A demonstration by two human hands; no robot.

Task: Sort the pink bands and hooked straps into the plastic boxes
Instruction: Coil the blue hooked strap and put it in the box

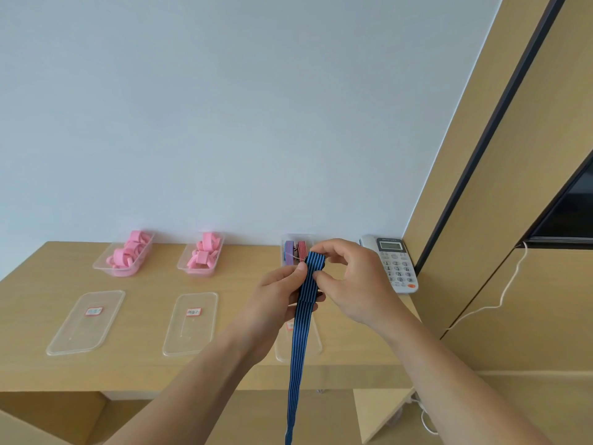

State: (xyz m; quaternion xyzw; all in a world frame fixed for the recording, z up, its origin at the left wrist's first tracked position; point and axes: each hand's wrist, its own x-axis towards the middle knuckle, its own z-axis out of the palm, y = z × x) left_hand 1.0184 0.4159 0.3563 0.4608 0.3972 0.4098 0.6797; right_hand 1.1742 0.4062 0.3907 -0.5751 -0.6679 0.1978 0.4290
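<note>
A blue strap with black stripes (301, 332) hangs from both my hands over the desk, its tail dropping below the desk's front edge. My left hand (282, 293) pinches the folded upper part from the left. My right hand (349, 277) pinches the top fold from the right. Behind them a clear box (296, 239) against the wall holds a purple and a red folded strap. Two clear boxes further left, one (123, 255) and another (201, 255), hold several pink bands.
Three clear lids with red-edged labels lie near the desk's front: left lid (85, 322), middle lid (191, 322), and a right lid (316, 345) partly hidden by my hands. A white telephone (396, 264) sits at the desk's right end by a wooden cabinet (513, 220).
</note>
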